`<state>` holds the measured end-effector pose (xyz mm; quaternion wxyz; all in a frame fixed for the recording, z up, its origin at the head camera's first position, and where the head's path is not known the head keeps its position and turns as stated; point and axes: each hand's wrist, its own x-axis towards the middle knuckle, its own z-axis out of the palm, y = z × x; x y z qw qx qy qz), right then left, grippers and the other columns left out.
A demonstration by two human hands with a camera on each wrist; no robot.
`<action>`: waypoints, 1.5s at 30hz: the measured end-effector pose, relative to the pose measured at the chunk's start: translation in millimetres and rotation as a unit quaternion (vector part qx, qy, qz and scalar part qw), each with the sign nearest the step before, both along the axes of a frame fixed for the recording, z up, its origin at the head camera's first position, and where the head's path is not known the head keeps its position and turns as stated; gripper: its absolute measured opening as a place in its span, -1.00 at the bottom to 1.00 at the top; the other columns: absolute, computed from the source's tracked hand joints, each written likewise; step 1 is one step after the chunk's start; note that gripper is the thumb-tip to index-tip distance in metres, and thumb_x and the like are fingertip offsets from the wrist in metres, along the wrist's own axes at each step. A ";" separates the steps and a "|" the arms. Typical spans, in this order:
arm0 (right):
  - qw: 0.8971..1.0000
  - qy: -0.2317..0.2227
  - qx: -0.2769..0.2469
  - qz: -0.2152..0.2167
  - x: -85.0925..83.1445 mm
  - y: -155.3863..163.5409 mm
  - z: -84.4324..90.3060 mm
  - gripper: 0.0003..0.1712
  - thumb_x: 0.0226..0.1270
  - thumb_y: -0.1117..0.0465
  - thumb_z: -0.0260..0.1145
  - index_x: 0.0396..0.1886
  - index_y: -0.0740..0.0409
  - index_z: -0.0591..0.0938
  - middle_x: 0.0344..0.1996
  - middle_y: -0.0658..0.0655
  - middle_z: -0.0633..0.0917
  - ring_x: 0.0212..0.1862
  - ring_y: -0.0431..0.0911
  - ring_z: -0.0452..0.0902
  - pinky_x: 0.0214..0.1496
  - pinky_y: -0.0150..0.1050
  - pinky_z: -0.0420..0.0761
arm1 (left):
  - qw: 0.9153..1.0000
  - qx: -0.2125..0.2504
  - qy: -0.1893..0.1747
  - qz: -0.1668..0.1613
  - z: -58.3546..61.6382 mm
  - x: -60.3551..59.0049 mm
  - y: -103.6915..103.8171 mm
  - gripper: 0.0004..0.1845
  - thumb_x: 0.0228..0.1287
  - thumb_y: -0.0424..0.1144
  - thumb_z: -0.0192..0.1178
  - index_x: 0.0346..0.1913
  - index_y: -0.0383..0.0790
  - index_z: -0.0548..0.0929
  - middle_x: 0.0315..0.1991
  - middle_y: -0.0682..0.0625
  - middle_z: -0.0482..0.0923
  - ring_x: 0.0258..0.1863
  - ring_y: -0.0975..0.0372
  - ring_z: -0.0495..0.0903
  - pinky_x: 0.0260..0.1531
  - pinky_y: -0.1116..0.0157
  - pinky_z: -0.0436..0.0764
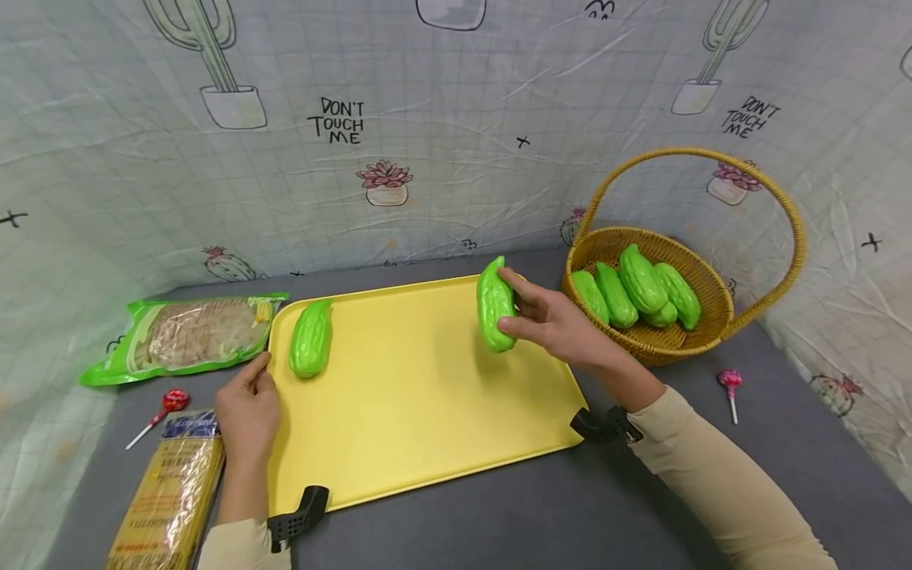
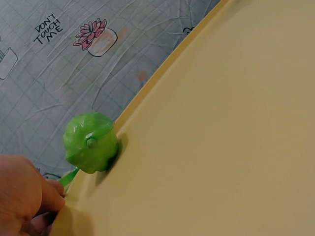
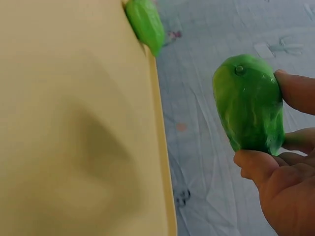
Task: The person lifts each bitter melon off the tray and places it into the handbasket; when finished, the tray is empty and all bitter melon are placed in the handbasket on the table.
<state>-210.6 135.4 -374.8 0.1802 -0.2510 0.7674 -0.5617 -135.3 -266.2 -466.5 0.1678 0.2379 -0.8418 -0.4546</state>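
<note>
My right hand (image 1: 559,324) holds a green, ridged bitter melon (image 1: 494,305) between thumb and fingers, above the right part of a yellow tray (image 1: 399,396). The right wrist view shows the rounded end of this bitter melon (image 3: 248,103) with a small stem nub, the thumb on one side and fingers on the other. Another bitter melon (image 1: 310,339) lies in the tray's far left corner. Beside it, my left hand (image 1: 249,408) pinches the tray's left rim; in the left wrist view its fingers (image 2: 51,196) are at that rim, partly hidden.
A wicker basket (image 1: 705,269) with a tall handle stands at the right, holding several bitter melons (image 1: 641,281). A pink lollipop (image 1: 730,380) lies near it. Left of the tray are a green-edged food bag (image 1: 199,332), a red lollipop (image 1: 174,400) and a spaghetti pack (image 1: 171,491). Printed cloth hangs behind.
</note>
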 end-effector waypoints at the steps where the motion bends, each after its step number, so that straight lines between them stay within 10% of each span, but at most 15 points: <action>1: 1.000 -0.004 -0.003 -0.005 -0.5 6.5 0.7 -0.06 0.56 0.22 0.20 0.69 0.04 -0.14 0.69 0.10 -0.15 0.65 0.11 -0.01 0.37 -0.40 0.46 | 1.000 -0.001 0.002 0.000 -0.5 -0.3 0.3 -0.55 0.53 -0.37 -0.10 0.36 -0.22 0.59 0.29 -0.27 0.58 -0.16 0.26 0.51 -0.35 0.55 0.27; 7: 1.000 0.008 0.014 -0.027 -3.0 40.2 5.0 -0.09 0.59 0.23 0.15 0.69 0.06 -0.17 0.68 0.15 -0.09 0.65 0.18 -0.03 0.35 -0.49 0.45 | 1.000 0.006 -0.014 0.001 -1.3 0.8 -1.1 -0.54 0.55 -0.34 -0.11 0.38 -0.19 0.57 0.32 -0.27 0.57 -0.05 0.11 0.52 -0.34 0.56 0.27; 21: 0.993 0.024 0.085 -0.082 -11.9 96.3 17.2 -0.12 0.61 0.18 0.13 0.69 -0.01 -0.15 0.66 0.23 0.03 0.62 0.24 0.01 0.21 -0.60 0.45 | 1.000 0.009 -0.001 -0.001 -1.9 -0.3 0.6 -0.56 0.55 -0.35 -0.10 0.36 -0.23 0.59 0.31 -0.28 0.56 -0.20 0.52 0.49 -0.35 0.63 0.27; 29: 0.982 0.017 0.149 -0.118 -27.9 131.8 25.2 -0.12 0.59 0.07 0.17 0.69 -0.12 -0.08 0.66 0.22 0.02 0.60 0.26 0.06 0.13 -0.61 0.48 | 1.000 0.007 -0.015 0.006 -2.5 1.9 0.1 -0.55 0.55 -0.33 -0.11 0.37 -0.21 0.57 0.32 -0.27 0.56 0.02 0.18 0.51 -0.33 0.62 0.26; 37: 0.968 0.026 0.218 -0.122 -36.3 161.5 26.8 -0.14 0.60 0.06 0.16 0.70 -0.10 -0.06 0.66 0.21 0.01 0.59 0.32 0.06 0.48 0.20 0.31 | 1.000 0.012 -0.015 0.000 0.9 1.7 0.6 -0.55 0.55 -0.34 -0.11 0.38 -0.23 0.56 0.33 -0.28 0.54 0.11 0.07 0.54 -0.34 0.67 0.26; 45: 0.962 0.043 0.254 -0.095 -42.1 166.7 25.6 -0.14 0.57 0.08 0.20 0.69 -0.06 -0.01 0.66 0.27 0.01 0.56 0.42 0.06 0.46 0.32 0.27 | 1.000 0.017 -0.017 -0.002 -0.1 1.3 0.6 -0.55 0.57 -0.33 -0.12 0.39 -0.22 0.55 0.35 -0.28 0.52 0.20 0.01 0.56 -0.34 0.71 0.26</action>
